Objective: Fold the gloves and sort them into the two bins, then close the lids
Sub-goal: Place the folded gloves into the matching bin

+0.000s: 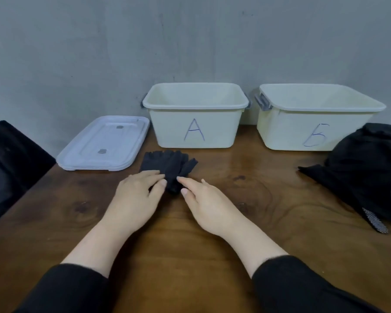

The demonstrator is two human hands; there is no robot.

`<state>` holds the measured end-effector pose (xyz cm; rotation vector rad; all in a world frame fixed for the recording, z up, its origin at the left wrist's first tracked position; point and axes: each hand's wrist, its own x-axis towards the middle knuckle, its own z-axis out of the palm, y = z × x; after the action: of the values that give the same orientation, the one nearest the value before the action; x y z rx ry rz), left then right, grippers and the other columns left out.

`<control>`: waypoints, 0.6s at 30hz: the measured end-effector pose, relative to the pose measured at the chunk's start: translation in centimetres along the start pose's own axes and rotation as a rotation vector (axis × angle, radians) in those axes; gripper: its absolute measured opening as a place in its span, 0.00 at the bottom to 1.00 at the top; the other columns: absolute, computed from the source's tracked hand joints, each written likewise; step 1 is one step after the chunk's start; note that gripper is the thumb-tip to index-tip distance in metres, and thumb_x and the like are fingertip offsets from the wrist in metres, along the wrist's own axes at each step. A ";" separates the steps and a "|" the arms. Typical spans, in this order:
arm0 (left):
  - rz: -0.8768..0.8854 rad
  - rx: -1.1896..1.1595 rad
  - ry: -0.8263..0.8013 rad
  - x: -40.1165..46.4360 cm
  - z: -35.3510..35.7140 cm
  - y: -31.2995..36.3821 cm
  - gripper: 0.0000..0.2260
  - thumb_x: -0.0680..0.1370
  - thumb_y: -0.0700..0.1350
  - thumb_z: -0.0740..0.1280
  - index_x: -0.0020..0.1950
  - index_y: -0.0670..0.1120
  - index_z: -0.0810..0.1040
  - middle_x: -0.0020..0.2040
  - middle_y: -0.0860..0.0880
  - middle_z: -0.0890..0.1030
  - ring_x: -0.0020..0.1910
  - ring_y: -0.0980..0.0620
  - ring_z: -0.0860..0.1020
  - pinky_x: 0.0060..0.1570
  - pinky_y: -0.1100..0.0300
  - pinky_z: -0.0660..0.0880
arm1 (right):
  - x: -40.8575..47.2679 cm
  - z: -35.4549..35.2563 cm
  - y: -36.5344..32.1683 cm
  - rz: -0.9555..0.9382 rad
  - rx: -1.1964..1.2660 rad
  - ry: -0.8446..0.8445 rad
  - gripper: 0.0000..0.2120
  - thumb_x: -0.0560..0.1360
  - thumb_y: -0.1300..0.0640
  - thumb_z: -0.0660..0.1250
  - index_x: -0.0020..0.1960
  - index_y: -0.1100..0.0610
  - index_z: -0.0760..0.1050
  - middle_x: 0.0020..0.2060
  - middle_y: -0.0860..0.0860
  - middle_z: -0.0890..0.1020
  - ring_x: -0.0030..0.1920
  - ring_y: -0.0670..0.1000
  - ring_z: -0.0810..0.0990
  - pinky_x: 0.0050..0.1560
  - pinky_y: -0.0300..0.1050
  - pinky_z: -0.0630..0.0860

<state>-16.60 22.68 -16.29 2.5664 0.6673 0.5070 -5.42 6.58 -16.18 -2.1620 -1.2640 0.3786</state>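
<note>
A dark wooden worktop (212,233) carries black gloves (169,163) at its centre, stacked clear lids (104,143) at 10 o'clock, open bin A (195,129) at 12, open bin B (303,132) at 1, and a black bag (368,168) at 3.

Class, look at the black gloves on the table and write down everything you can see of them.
The black gloves look like soft knitted fabric. They lie flat on the brown wooden table, just in front of bin A and right of the clear lids. Their fingers fan out toward the bin; the cuff end is bunched toward the person. The left hand rests on their near left part, and the right hand touches the cuff end with its fingertips. How many gloves are stacked cannot be told.
</note>
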 end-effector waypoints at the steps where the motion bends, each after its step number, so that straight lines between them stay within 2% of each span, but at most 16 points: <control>1: 0.001 0.002 0.057 0.1 0.1 0.3 0.16 0.83 0.51 0.60 0.66 0.49 0.80 0.71 0.51 0.76 0.72 0.52 0.70 0.75 0.47 0.62 | -0.2 -0.3 0.2 0.010 0.037 0.030 0.21 0.87 0.49 0.52 0.80 0.47 0.62 0.75 0.47 0.72 0.76 0.50 0.64 0.74 0.35 0.50; 2: 0.018 0.006 0.123 0.1 0.3 0.8 0.15 0.83 0.50 0.60 0.64 0.48 0.82 0.69 0.50 0.77 0.71 0.50 0.71 0.73 0.46 0.64 | -0.5 -0.6 0.6 0.027 0.083 0.085 0.21 0.86 0.49 0.53 0.78 0.47 0.65 0.73 0.45 0.73 0.75 0.48 0.67 0.77 0.39 0.57; 4: 0.108 0.010 0.245 -0.1 0.8 2.2 0.14 0.83 0.48 0.61 0.60 0.45 0.83 0.66 0.48 0.79 0.68 0.48 0.73 0.69 0.49 0.67 | -1.2 -1.5 1.8 0.071 0.133 0.219 0.19 0.86 0.48 0.56 0.74 0.47 0.71 0.69 0.43 0.77 0.70 0.44 0.72 0.71 0.39 0.68; 7: 0.262 -0.032 0.293 -1.0 2.3 5.5 0.14 0.84 0.49 0.60 0.58 0.45 0.83 0.61 0.50 0.81 0.63 0.51 0.75 0.64 0.55 0.66 | -3.3 -3.6 3.9 0.123 0.077 0.332 0.16 0.85 0.47 0.57 0.70 0.46 0.75 0.64 0.41 0.80 0.65 0.41 0.75 0.64 0.32 0.69; 10: 0.357 -0.115 0.218 -1.5 4.8 9.3 0.14 0.82 0.51 0.59 0.58 0.48 0.82 0.58 0.54 0.80 0.59 0.55 0.75 0.61 0.56 0.71 | -6.3 -5.9 6.6 0.130 -0.038 0.397 0.15 0.85 0.47 0.58 0.67 0.47 0.77 0.61 0.40 0.81 0.61 0.40 0.76 0.64 0.35 0.73; 14: 0.298 -0.175 0.037 -0.8 8.8 14.1 0.13 0.82 0.54 0.60 0.64 0.54 0.78 0.58 0.61 0.78 0.55 0.62 0.75 0.55 0.64 0.72 | -10.0 -8.6 11.1 0.145 -0.223 0.513 0.11 0.83 0.50 0.62 0.60 0.51 0.81 0.53 0.42 0.82 0.54 0.42 0.79 0.58 0.42 0.77; 16: 0.315 -0.145 -0.064 -0.5 10.5 16.0 0.15 0.82 0.56 0.59 0.66 0.56 0.76 0.59 0.61 0.77 0.57 0.60 0.76 0.58 0.63 0.73 | -11.3 -9.7 13.2 0.131 -0.334 0.621 0.08 0.81 0.54 0.66 0.58 0.53 0.81 0.51 0.44 0.82 0.52 0.46 0.79 0.56 0.48 0.78; 18: 0.344 -0.095 -0.119 -0.4 11.5 17.7 0.16 0.83 0.57 0.58 0.68 0.56 0.75 0.63 0.61 0.77 0.59 0.58 0.76 0.61 0.61 0.71 | -11.8 -10.3 14.8 0.140 -0.440 0.679 0.08 0.79 0.58 0.68 0.58 0.56 0.81 0.53 0.48 0.82 0.54 0.51 0.79 0.57 0.52 0.77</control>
<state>-5.29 4.91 -17.28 2.6057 0.1544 0.4753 4.16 -12.63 -18.01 -2.4263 -0.8518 -0.5977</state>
